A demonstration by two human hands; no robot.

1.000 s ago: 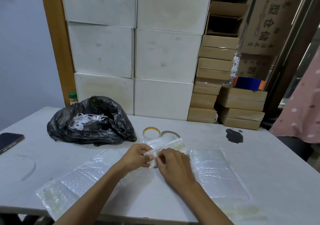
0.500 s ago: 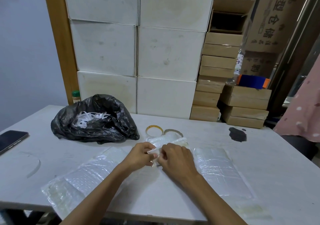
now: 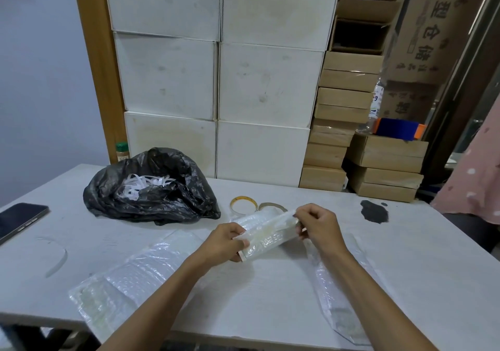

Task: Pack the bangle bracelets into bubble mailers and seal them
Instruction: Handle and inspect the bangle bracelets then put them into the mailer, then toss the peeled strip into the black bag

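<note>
Item: small clear bubble mailer (image 3: 266,233), translucent plastic, the landmark for this entry. Held just above the white table (image 3: 405,256), tilted, far end higher.

Grip: left hand (image 3: 226,242) pinched shut on the mailer's near lower end; right hand (image 3: 318,224) pinched on its far upper end, where a thin pale strip, probably the seal liner, leaves the fingers. Whether a bangle is inside cannot be told; the plastic is too cloudy.

Stock behind the mailer: one yellow-rimmed bangle bracelet (image 3: 243,205) and one grey-metal bangle bracelet (image 3: 272,206), side by side on the table, both unpacked.

Stock flanking the mailer: flat sheaf of clear bubble mailers (image 3: 130,277) to its left and nearer; second flat sheaf of bubble mailers (image 3: 335,283) to its right and nearer. Neither looks filled.

Further left of the mailer: crumpled black plastic bag (image 3: 154,188) holding white paper strips, seemingly peeled liners; beyond it, a dark phone (image 3: 19,218) at the table edge.

Progress, as a judgement: one mailer at the sealing stage; at least two bangles and many mailers left. The strips in the bag suggest a number sealed already, though no finished packs are in view.

Change from the frame one second back: hands then met close together over the mailer lying on the table; now they are spread to its two ends and it is raised and turned.
</note>
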